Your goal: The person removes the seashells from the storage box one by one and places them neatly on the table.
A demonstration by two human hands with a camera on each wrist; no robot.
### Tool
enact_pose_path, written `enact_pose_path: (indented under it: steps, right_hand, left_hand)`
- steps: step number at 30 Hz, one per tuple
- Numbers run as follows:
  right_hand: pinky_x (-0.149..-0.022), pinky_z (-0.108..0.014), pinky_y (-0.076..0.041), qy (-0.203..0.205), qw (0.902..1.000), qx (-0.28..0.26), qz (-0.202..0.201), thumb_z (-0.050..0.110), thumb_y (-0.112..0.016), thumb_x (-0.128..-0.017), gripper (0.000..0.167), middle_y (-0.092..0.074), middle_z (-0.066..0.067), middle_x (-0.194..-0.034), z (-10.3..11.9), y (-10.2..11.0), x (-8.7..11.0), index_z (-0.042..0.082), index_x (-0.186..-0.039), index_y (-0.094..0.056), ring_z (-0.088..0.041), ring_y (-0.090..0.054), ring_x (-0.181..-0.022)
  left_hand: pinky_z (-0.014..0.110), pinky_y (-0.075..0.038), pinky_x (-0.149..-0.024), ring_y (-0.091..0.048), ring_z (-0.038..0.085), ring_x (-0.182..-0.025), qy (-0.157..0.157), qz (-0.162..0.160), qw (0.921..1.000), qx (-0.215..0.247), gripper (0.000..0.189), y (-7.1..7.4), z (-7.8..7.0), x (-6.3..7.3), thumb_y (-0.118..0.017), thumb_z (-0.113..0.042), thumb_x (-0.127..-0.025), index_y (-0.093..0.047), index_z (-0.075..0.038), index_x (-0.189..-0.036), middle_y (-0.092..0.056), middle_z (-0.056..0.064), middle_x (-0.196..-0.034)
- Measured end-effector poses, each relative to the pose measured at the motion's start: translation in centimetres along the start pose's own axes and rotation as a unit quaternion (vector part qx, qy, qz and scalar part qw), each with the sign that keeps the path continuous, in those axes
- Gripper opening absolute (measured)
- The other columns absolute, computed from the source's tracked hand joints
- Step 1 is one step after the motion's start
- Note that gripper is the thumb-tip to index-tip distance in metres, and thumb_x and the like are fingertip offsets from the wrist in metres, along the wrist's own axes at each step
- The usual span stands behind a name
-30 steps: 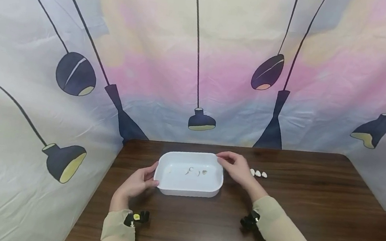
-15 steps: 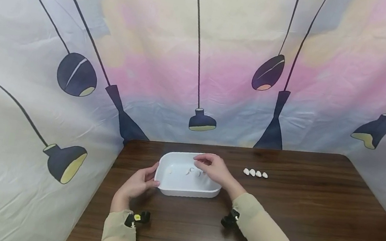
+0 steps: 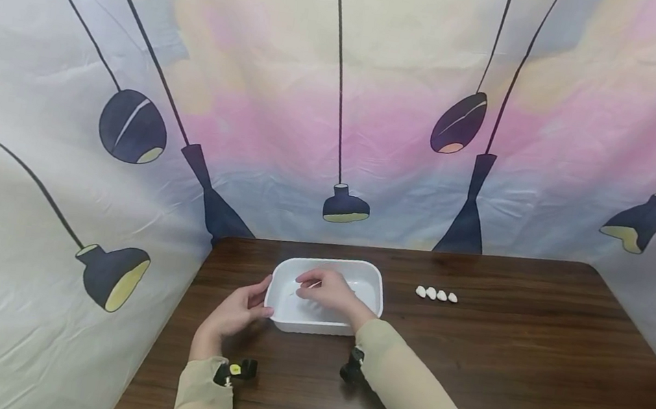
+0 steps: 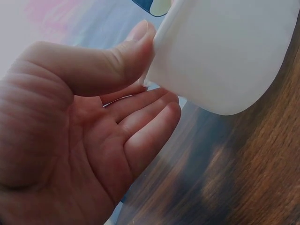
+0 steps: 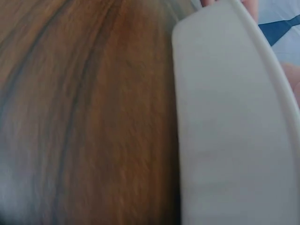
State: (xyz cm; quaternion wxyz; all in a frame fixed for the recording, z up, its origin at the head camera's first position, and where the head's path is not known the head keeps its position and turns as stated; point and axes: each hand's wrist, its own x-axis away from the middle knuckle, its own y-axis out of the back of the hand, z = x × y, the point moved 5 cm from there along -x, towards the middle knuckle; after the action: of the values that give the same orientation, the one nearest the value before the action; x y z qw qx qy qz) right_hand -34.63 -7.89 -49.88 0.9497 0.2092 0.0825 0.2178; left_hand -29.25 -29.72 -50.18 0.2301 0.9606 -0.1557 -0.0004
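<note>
A white rectangular tray [image 3: 281, 325] stands on the table. My left hand [image 3: 235, 313] grips its left end, thumb at the rim and fingers on the outer side; the left wrist view shows the thumb [image 4: 140, 35] against the tray wall [image 4: 220, 56]. My right hand [image 3: 326, 288] reaches over the front rim into the tray, with a gap between thumb and forefinger. A small pale piece [image 3: 293, 292] lies by those fingertips. Other small pieces in the tray are mostly hidden under the right hand. In the right wrist view, the tray's side [image 5: 229, 117] hides most of that hand.
Several small white pieces [image 3: 431, 293] lie in a row on the dark wooden table [image 3: 530, 369], right of the tray. A cloth backdrop [image 3: 254, 105] printed with hanging lamps rises behind the table's far edge.
My right hand has left the tray's far right corner and moved left across the tray, down to its left part. The row of white pieces is uncovered. My left hand keeps its grip.
</note>
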Motion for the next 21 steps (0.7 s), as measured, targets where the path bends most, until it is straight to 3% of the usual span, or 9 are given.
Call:
enact_pose_path:
  steps: [7,16,21]
  right_hand:
    - [-0.080,-0.026,-0.057,-0.052,0.9984,0.024,0.000,0.014,-0.080,-0.096,0.023,-0.072,0.003,-0.096,-0.3,-1.9,-1.0,0.008,-0.119,-0.080,-0.011,-0.065,-0.088]
    - [-0.100,-0.039,-0.056,-0.061,0.9968,0.052,0.004,0.009,-0.078,-0.095,0.033,-0.074,-0.005,-0.111,0.1,-3.5,-1.7,0.006,-0.128,-0.075,-0.021,-0.068,-0.107]
    - [-0.095,-0.039,-0.057,-0.066,0.9946,0.080,0.006,0.010,-0.077,-0.096,0.037,-0.071,-0.005,-0.107,0.0,-3.8,-1.5,0.005,-0.133,-0.073,-0.020,-0.065,-0.099]
  left_hand:
    - [0.049,-0.042,-0.117,-0.046,0.038,-0.148,-0.011,0.010,0.9999,0.004,0.077,0.0,0.1,-0.1,-0.073,-0.005,-0.100,-0.033,0.001,-0.166,-0.037,0.022,-0.167]
    - [0.045,-0.043,-0.116,-0.044,0.038,-0.150,-0.014,0.021,0.9996,0.015,0.076,-0.1,-0.1,-0.1,-0.071,-0.002,-0.101,-0.032,0.000,-0.166,-0.035,0.022,-0.168]
    - [0.044,-0.044,-0.115,-0.046,0.037,-0.149,-0.007,0.016,0.9998,0.011,0.076,-0.2,-0.1,0.1,-0.070,-0.001,-0.101,-0.031,0.000,-0.166,-0.036,0.022,-0.168]
